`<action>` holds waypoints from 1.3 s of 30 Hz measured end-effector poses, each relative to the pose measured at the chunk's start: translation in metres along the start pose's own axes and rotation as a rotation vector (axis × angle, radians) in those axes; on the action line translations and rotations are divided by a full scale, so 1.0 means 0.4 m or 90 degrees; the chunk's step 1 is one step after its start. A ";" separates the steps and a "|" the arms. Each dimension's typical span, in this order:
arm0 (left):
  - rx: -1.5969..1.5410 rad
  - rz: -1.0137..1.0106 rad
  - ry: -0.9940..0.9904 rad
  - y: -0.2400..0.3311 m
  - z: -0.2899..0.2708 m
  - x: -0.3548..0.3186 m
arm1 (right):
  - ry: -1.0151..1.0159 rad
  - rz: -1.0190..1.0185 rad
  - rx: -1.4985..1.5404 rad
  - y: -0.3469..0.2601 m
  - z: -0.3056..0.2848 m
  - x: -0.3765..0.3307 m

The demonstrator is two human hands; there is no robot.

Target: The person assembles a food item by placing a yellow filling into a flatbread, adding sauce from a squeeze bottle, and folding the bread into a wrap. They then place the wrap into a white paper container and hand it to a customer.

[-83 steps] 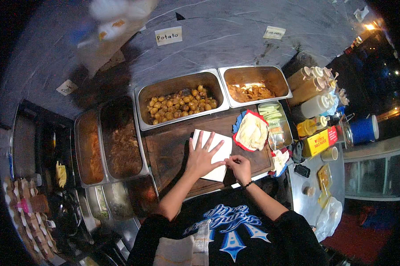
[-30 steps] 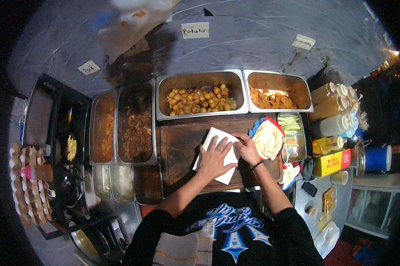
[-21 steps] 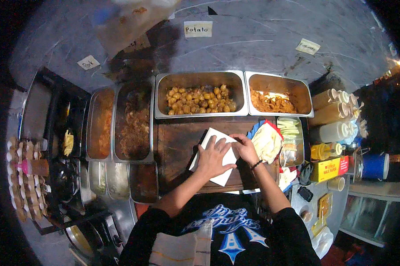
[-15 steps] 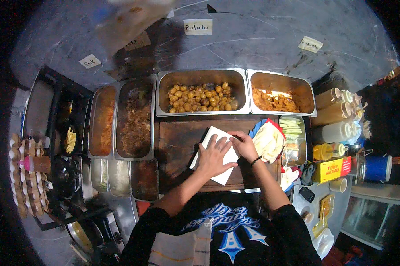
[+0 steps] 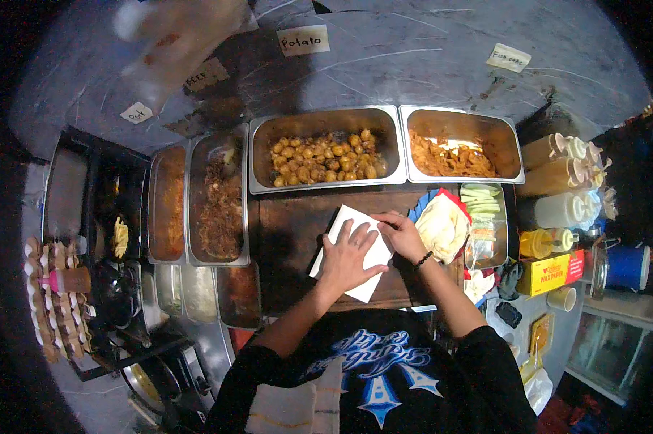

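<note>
A folded piece or stack of white paper (image 5: 363,286) lies at a slant on the dark wooden board (image 5: 287,217). A thin dark edge shows along its left side. My left hand (image 5: 347,259) rests flat on the paper, fingers spread. At the paper's upper right edge, my right hand (image 5: 401,233) has thumb and fingers pinched together on it, with a beaded bracelet on the wrist. Whether one sheet or several are in the pinch, I cannot make out. Just right of that hand sits a crumpled cream cloth (image 5: 442,228) with red and blue edges.
Beyond the board stand metal pans of small potatoes (image 5: 326,155) and orange-brown food (image 5: 453,153). Left are pans of shredded meat (image 5: 222,206). Right: sliced cucumber (image 5: 480,199), squeeze bottles (image 5: 558,210), a yellow-red box (image 5: 551,275). Egg trays (image 5: 55,304) stand far left. A blurred shape (image 5: 185,36) crosses top left.
The view has turned slightly. My left hand stays flat on the paper and my right still pinches its edge, both nearly still. The blurred shape at the top left has shifted.
</note>
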State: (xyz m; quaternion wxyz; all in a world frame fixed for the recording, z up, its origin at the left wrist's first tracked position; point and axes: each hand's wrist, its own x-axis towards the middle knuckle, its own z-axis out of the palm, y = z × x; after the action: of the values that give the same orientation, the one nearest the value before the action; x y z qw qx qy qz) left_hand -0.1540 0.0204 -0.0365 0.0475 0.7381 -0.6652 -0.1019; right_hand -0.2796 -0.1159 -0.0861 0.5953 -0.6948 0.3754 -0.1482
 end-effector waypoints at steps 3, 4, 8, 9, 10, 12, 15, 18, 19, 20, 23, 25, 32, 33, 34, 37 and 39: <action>0.005 0.022 0.040 -0.008 0.008 -0.006 | 0.002 0.044 0.095 0.023 -0.004 0.020; 0.001 0.019 0.038 -0.009 0.009 -0.006 | -0.002 0.056 0.143 0.027 -0.002 0.025; -0.013 0.009 0.013 -0.010 0.003 -0.001 | -0.006 0.069 0.115 0.010 -0.010 0.030; -0.016 0.006 0.003 -0.011 -0.003 0.000 | -0.015 0.083 0.081 -0.005 -0.013 0.030; -0.024 0.004 -0.011 -0.009 -0.011 0.006 | -0.021 0.079 0.088 0.002 -0.016 0.033; -0.040 0.002 -0.038 -0.005 -0.025 0.017 | -0.031 0.071 0.102 0.020 -0.027 0.036; -0.019 0.005 0.003 -0.013 -0.004 0.007 | -0.074 0.095 0.108 -0.005 -0.032 0.037; -0.026 0.003 0.026 -0.015 0.016 0.001 | -0.084 0.049 0.069 -0.002 -0.033 0.029; -0.028 0.001 0.025 -0.016 0.019 0.001 | -0.075 0.052 0.065 -0.005 -0.031 0.024; -0.030 -0.001 0.025 -0.016 0.022 0.001 | -0.065 0.055 0.061 -0.010 -0.027 0.018; -0.032 0.024 0.035 -0.022 0.020 0.000 | -0.032 0.026 0.015 -0.044 -0.025 -0.010; -0.040 0.095 0.030 -0.031 0.023 -0.005 | 0.000 0.036 -0.002 -0.040 -0.021 -0.047; -0.074 0.289 0.069 -0.080 0.029 -0.050 | 0.122 0.129 0.002 -0.001 0.034 -0.273; -0.116 0.184 0.101 -0.077 0.024 -0.074 | 0.112 0.170 -0.008 -0.007 0.036 -0.292; -0.173 0.067 0.151 -0.086 0.029 -0.111 | 0.121 0.169 -0.005 -0.001 0.042 -0.296; -0.354 -0.233 0.324 -0.097 0.051 -0.221 | 0.156 0.123 -0.078 0.001 0.062 -0.298; -0.575 -0.413 0.287 -0.086 0.070 -0.277 | 0.145 0.140 -0.112 -0.046 0.063 -0.290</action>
State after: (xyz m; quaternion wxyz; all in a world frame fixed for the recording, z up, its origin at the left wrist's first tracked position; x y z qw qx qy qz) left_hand -0.1372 0.1359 -0.0613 0.4626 0.8139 -0.2702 -0.2249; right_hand -0.3348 -0.0166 -0.0470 0.4984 -0.6774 0.5260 -0.1267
